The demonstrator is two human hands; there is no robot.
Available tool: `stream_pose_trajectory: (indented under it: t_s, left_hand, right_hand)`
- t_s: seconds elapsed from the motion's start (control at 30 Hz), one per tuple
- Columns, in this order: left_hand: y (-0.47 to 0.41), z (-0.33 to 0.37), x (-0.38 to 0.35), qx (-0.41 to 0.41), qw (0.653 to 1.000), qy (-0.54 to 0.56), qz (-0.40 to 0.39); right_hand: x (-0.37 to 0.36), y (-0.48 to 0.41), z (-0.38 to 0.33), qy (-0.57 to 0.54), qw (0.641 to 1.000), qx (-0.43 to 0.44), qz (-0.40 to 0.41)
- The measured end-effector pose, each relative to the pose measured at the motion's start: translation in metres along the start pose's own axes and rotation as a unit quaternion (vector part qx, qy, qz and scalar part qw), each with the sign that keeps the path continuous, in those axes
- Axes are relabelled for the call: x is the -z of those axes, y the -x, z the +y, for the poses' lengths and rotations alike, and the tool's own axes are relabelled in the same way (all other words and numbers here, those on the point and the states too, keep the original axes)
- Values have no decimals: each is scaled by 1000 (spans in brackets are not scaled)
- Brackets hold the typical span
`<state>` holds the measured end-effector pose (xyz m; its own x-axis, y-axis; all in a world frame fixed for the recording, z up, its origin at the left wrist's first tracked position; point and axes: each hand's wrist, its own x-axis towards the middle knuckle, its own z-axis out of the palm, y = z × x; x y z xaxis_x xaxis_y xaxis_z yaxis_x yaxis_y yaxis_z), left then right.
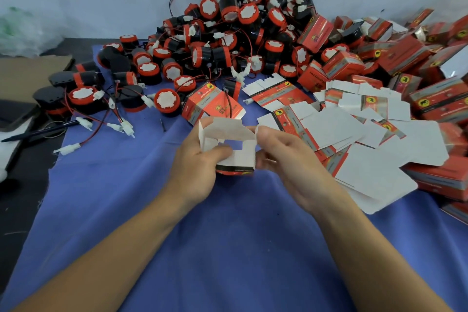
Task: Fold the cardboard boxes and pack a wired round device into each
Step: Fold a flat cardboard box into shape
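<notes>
A small red cardboard box [235, 157], white inside, is held over the blue cloth with its end flaps open toward me. My left hand [200, 167] grips its left side, thumb across the front panel. My right hand [281, 152] pinches the right flap. Just beyond stands another red box [207, 104] with a black wire running into it. A big heap of round black-and-red wired devices [228, 33] with white plugs lies at the back. Flat unfolded box blanks [354, 134] are spread to the right.
Folded red boxes [405, 58] pile up at the far right. The blue cloth [202, 248] covers the work area. A brown cardboard sheet [30, 71] and a dark pen [38, 133] lie at the left. A white wall stands behind.
</notes>
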<state>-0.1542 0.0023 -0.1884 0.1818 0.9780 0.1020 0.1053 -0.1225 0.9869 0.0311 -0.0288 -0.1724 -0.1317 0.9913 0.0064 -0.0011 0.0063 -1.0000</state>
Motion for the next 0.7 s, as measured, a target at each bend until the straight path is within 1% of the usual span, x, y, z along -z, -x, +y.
stream_pose_trajectory:
  t_s: [0.1,0.17,0.27,0.37,0.43,0.5,0.6,0.67,0.7]
  left_hand:
    - [5,1,-4,-10,999,2,-43]
    - [7,2,-4,-11,998,21,-56]
    - [8,5,-2,-26,997,49,-47]
    - [7,4,-2,-49,998,33,-24]
    - [6,1,-2,-59,998,20,-25]
    - [6,1,1,-78,996,23,-46]
    - [5,5,8,-125,990,-23,-66]
    - [5,7,7,-138,986,-63,-63]
    - [7,9,6,-141,984,-88,-59]
  right_hand:
    - [-10,-3,6,114,990,67,56]
    - [-13,-3,8,134,984,80,82]
    - [-11,-2,6,75,992,58,89]
    - [-13,-3,5,87,990,53,99]
    - [-12,-2,3,94,988,54,110]
    - [-8,-1,0,46,990,49,122]
    - [1,0,-7,-68,988,14,138]
    - [5,0,-8,-110,987,-21,116]
    - [4,1,-8,-104,989,-36,95]
